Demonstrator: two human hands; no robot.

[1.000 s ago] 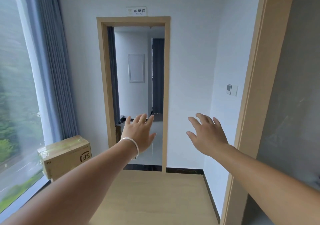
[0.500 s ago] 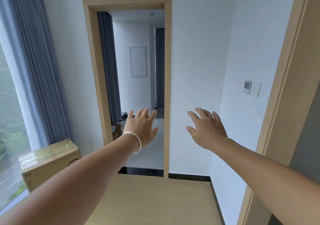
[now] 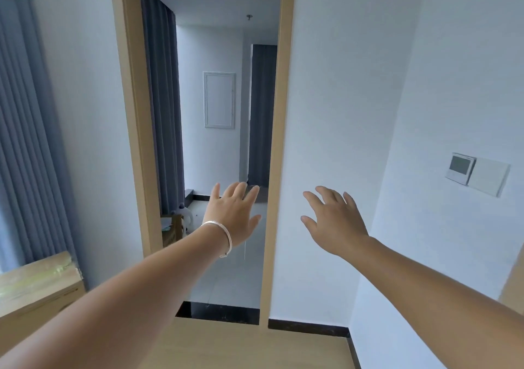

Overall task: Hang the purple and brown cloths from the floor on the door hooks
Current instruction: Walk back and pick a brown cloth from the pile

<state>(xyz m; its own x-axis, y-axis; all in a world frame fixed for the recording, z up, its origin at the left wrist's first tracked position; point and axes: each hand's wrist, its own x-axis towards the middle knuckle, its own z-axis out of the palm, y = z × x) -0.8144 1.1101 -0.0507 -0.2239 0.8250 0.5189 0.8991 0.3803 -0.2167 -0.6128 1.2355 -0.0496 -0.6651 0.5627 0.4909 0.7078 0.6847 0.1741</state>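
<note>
At nine o'clock sat a taped tan cardboard box (image 3: 37, 286); my bare left hand with the silver bangle (image 3: 234, 215) and bare right hand (image 3: 334, 221) reached out at twelve, fingers spread, holding nothing. I saw neither the purple nor the brown cloth, nor any hooks. I judged I could clip the pale wooden door frame (image 3: 273, 170) or pass the cloths unseen.

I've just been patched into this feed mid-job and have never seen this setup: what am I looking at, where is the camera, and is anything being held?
There is no machine here. A person wears one wide-angle camera on the head, so you see their own two bare arms reaching forward. The left hand, with a bracelet on its wrist, and the right hand are both spread open and hold nothing. Ahead is an open doorway into a second room. A cardboard box sits at lower left by grey curtains, and a wall panel is on the right. No purple or brown cloth and no hooks show in this view.
</note>
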